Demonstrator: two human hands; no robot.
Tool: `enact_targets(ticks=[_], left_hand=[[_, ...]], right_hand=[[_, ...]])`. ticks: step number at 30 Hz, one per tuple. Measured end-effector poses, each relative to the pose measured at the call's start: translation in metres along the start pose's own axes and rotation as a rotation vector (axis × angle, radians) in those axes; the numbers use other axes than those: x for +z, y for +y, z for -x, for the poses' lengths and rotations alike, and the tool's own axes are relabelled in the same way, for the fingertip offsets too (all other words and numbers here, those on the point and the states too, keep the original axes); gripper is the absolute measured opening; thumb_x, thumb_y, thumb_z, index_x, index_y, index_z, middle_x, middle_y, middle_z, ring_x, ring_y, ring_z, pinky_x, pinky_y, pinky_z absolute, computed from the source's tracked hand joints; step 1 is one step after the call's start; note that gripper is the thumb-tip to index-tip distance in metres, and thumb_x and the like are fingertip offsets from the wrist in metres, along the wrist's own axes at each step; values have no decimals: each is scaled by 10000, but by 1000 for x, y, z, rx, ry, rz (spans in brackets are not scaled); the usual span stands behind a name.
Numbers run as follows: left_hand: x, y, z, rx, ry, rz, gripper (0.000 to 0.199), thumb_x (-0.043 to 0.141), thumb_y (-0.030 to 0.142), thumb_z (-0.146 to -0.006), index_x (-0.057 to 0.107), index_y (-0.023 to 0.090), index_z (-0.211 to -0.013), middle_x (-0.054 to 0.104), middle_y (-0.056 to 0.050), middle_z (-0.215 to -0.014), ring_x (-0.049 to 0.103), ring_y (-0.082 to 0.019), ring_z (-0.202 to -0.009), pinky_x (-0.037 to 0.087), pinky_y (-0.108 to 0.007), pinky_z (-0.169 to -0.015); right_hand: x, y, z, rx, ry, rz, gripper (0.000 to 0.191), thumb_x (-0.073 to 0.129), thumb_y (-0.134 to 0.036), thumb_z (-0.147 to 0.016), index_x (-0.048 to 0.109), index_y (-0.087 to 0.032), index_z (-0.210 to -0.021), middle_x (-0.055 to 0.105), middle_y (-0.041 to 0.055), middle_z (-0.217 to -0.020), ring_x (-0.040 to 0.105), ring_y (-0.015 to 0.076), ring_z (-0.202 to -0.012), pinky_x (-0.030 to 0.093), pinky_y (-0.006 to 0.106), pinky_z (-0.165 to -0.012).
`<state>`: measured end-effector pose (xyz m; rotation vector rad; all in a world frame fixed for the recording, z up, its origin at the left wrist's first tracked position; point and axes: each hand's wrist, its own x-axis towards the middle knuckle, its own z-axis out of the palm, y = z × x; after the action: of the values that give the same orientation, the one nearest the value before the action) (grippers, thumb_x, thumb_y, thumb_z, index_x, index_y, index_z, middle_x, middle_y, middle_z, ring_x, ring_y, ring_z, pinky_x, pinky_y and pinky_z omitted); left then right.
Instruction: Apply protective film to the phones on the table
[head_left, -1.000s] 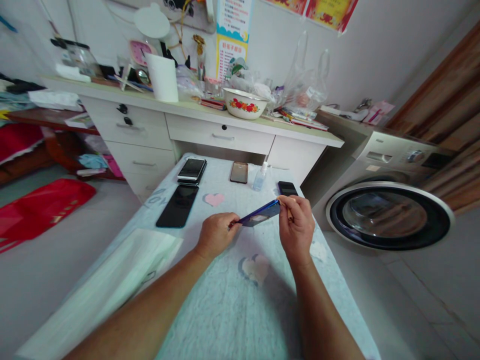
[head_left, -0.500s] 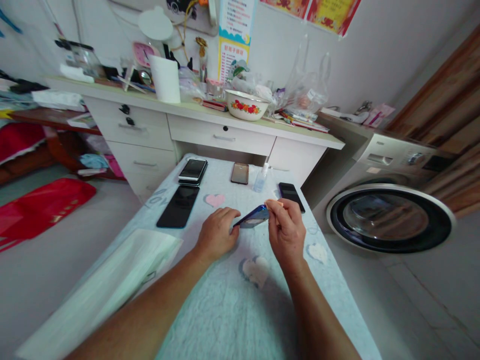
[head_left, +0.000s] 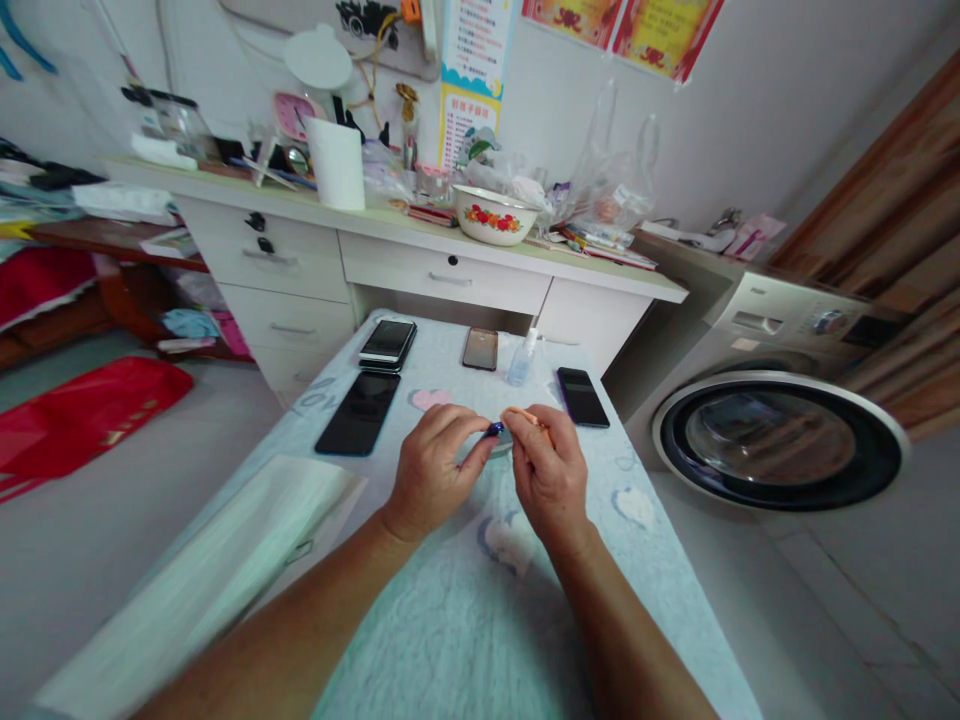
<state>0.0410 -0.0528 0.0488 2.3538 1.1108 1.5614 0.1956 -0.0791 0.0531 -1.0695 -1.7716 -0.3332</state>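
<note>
The left hand (head_left: pixel 435 470) grasps a blue phone (head_left: pixel 495 429) between thumb and fingers, above the middle of the surface (head_left: pixel 517 640). The right hand (head_left: pixel 551 470) is closed on a small orange cloth (head_left: pixel 525 418), bunched at its fingertips beside the phone; whether the cloth touches it at this instant I cannot tell.

Over the last second the phone has turned: its back was in view, spanning the gap between the hands, and now mostly a blue end shows, the rest hidden by fingers. The right hand has come left, close to the left one, leaving the dark phone (head_left: pixel 583 397) on the right fully in view. That suggests the cloth is now working at an edge or end of the held phone.

On the far side, a spray bottle (head_left: pixel 520 362) stands to the right of a phone case (head_left: pixel 480 349). To the left lie a large black phone (head_left: pixel 358 413) and, just beyond it, a stack of phones (head_left: pixel 387 343); these have stayed put.
</note>
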Motion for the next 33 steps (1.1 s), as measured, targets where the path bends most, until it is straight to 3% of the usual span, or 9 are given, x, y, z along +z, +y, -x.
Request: enact_targets(ticks=[10,20,25,33], left_hand=[[6,14,-10,-170,-33,85,52,557,207,-851,594,197,-817,602,-14,-795,553,-159,-753,459,-313,-744],[16,13,-1,-140,28,96,43,532,221,-886,560,195,-867,596,-26,-844,557,-166,-814,462,-303,-751],[18,12,2,-106,50,89,24,541,212,-888,560,198,-881,605,-31,-854,564,-167,-833,471,-302,-762],[18,11,3,-69,54,79,14,546,203,-892,559,199,-897,605,-31,-853,569,-165,-833,478,-297,-746]], right_hand=[[-2,6,-3,24,25,-9,357,536,-152,-909,611,-292,-1229,566,69,-1050,577,180,-951,516,325,-823],[-9,24,0,113,120,134,287,519,-135,-907,660,-263,-1121,572,70,-1035,596,163,-899,521,312,-769],[-8,16,2,83,132,111,311,519,-120,-898,661,-270,-1131,572,77,-1025,597,174,-913,528,319,-766],[-1,-1,7,19,45,6,417,533,-87,-890,588,-277,-1258,568,82,-1056,572,184,-947,532,338,-793]])
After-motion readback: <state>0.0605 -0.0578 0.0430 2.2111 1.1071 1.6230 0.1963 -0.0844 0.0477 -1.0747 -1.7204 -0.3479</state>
